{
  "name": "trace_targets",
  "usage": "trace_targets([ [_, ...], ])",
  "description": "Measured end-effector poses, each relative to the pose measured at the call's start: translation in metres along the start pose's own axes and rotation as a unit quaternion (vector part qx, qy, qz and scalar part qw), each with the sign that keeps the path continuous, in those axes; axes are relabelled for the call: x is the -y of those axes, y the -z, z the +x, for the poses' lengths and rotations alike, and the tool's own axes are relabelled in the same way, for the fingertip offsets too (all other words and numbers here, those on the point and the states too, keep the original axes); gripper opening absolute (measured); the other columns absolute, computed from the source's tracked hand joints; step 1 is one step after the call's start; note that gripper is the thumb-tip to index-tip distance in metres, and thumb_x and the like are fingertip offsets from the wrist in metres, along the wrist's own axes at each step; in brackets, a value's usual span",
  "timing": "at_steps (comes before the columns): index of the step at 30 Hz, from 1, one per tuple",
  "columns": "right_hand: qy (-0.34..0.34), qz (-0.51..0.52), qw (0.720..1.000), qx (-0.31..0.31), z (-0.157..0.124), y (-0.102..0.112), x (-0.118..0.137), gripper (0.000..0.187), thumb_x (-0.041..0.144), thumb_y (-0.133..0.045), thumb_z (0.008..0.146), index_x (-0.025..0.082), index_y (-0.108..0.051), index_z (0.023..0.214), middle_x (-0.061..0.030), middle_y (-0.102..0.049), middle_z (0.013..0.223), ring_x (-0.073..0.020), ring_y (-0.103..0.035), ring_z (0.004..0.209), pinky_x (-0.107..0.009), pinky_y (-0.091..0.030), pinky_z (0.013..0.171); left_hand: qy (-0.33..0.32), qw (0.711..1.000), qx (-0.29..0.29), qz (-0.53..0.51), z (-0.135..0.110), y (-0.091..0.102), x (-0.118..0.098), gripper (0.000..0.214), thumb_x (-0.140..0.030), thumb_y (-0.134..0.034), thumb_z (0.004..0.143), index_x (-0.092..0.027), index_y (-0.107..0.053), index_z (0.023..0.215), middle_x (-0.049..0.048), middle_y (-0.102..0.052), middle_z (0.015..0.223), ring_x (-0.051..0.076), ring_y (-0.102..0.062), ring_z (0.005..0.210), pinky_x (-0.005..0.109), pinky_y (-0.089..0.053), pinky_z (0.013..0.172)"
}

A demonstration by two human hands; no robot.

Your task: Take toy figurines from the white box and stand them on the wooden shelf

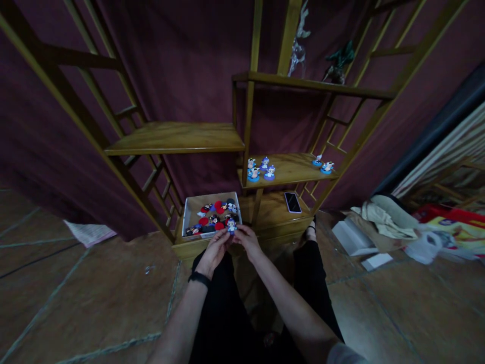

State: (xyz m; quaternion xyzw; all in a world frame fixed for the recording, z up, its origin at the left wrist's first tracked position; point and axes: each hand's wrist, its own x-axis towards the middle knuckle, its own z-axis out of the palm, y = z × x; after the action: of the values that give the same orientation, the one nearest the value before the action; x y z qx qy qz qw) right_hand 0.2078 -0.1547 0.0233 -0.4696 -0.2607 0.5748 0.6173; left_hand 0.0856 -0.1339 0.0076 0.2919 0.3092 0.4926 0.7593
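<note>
Between my two hands, just in front of a white cardboard box, is a small purple-and-white figurine (232,226). My left hand (217,247) pinches it from the left, a dark band round the wrist. From the other side my right hand (248,240) closes its fingertips on the same figurine. The box (184,218) rests on the lowest shelf and holds several figurines (214,219) with red and black parts, lying jumbled. Higher up on the right shelf stand purple figurines (270,173) and blue-based figurines (253,174), grouped at its left end.
Two more figurines (327,167) stand at the right end of that middle shelf (291,169). A phone (292,202) lies on the lower shelf. Glass ornament (298,53) and dark green ornament (339,63) stand above. White cartons (354,237) and plastic bags (426,247) lie on the floor at right.
</note>
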Motion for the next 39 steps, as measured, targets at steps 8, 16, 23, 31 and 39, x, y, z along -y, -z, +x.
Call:
trace_targets([
  [8, 0.050, -0.033, 0.998, 0.029, 0.004, -0.003, 0.001, 0.033, 0.037, -0.067, 0.061, 0.016, -0.060, 0.086, 0.0024, -0.059, 0.061, -0.0101, -0.053, 0.051, -0.024, -0.047, 0.051, 0.031, 0.998, 0.019, -0.048, 0.001, -0.002, -0.002, 0.012, -0.024, -0.062, 0.075, -0.018, -0.061, 0.085, 0.0044, -0.066, 0.092, 0.016, -0.061, 0.089, 0.036, -0.044, 0.085],
  [16, 0.044, -0.035, 0.997, 0.050, 0.010, -0.001, -0.004, 0.031, 0.036, -0.066, 0.059, 0.018, -0.056, 0.081, 0.0043, -0.058, 0.056, -0.0116, -0.052, 0.043, -0.027, -0.046, 0.046, 0.047, 0.998, 0.020, -0.043, 0.000, -0.007, -0.003, 0.015, -0.028, -0.057, 0.078, -0.018, -0.061, 0.088, 0.0063, -0.065, 0.093, 0.018, -0.059, 0.092, 0.035, -0.045, 0.084],
  [23, 0.055, -0.079, 0.995, 0.005, 0.014, 0.000, -0.007, 0.022, 0.033, -0.065, 0.061, 0.018, -0.059, 0.077, 0.0053, -0.056, 0.054, -0.0083, -0.048, 0.044, -0.021, -0.041, 0.044, 0.055, 0.998, 0.038, -0.002, 0.004, -0.003, 0.000, 0.025, -0.038, -0.052, 0.080, -0.017, -0.060, 0.092, 0.0074, -0.065, 0.092, 0.017, -0.060, 0.087, 0.033, -0.046, 0.078],
  [31, 0.076, -0.112, 0.991, 0.011, 0.014, 0.001, -0.006, 0.014, 0.029, -0.064, 0.061, 0.020, -0.060, 0.071, 0.0056, -0.055, 0.055, -0.0093, -0.050, 0.046, -0.020, -0.040, 0.045, 0.083, 0.996, 0.031, -0.029, 0.004, -0.002, -0.001, 0.025, -0.038, -0.053, 0.080, -0.016, -0.060, 0.091, 0.0044, -0.064, 0.079, 0.012, -0.059, 0.070, 0.025, -0.047, 0.066],
  [39, 0.089, -0.122, 0.988, 0.042, 0.016, 0.003, -0.008, 0.011, 0.029, -0.062, 0.064, 0.020, -0.060, 0.070, 0.0051, -0.056, 0.054, -0.0102, -0.051, 0.046, -0.021, -0.040, 0.046, 0.104, 0.992, 0.048, -0.054, 0.000, -0.004, -0.003, 0.033, -0.044, -0.048, 0.082, -0.017, -0.059, 0.096, 0.0046, -0.063, 0.080, 0.012, -0.059, 0.072, 0.023, -0.046, 0.064],
])
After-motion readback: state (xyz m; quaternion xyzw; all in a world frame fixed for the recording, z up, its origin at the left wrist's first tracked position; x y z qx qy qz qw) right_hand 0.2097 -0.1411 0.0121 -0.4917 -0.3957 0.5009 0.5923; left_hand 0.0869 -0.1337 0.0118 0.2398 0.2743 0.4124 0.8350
